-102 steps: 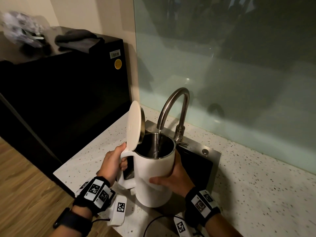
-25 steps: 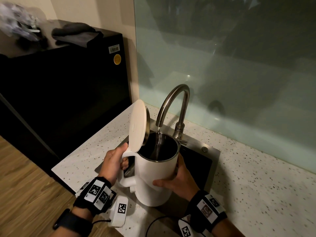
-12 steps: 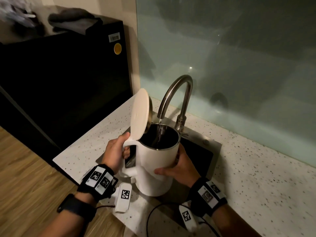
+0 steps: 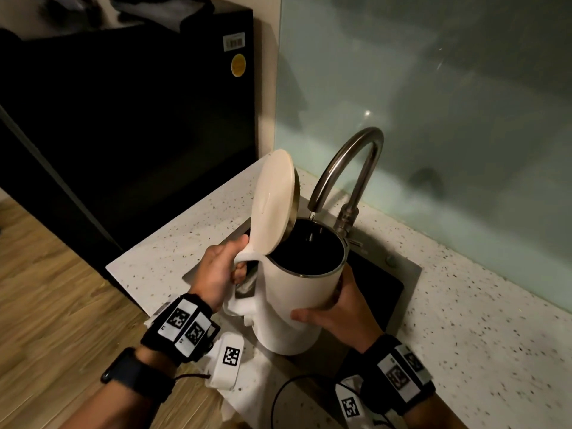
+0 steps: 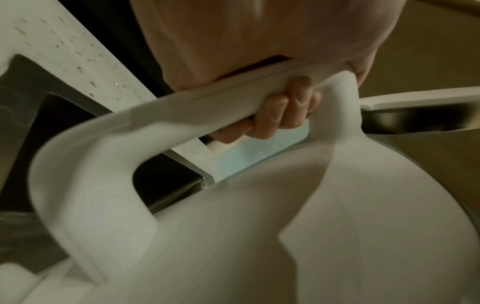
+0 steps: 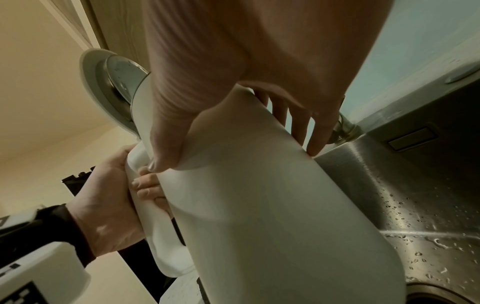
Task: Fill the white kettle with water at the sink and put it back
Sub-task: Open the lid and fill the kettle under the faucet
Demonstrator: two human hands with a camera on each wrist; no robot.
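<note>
The white kettle [image 4: 291, 308] hangs over the steel sink [image 4: 402, 274] with its lid [image 4: 274, 201] hinged upright. A thin stream of water falls from the curved faucet [image 4: 346, 162] into the kettle's dark mouth. My left hand [image 4: 216, 274] grips the handle [image 5: 182, 111], fingers [image 5: 280, 111] curled round it. My right hand [image 4: 337, 311] holds the kettle's body [image 6: 272, 205] from the right, thumb in front and fingers [image 6: 301, 123] wrapped behind.
A speckled white countertop [image 4: 464, 320] surrounds the sink. A pale green glass splashback [image 4: 433, 103] rises behind the faucet. A black appliance [image 4: 123, 119] stands to the left, with wooden floor [image 4: 46, 289] below. A black cable [image 4: 278, 397] lies near the counter's front edge.
The kettle has stayed under the running faucet, held by both hands in the same grips. Only the head view has shifted slightly.
</note>
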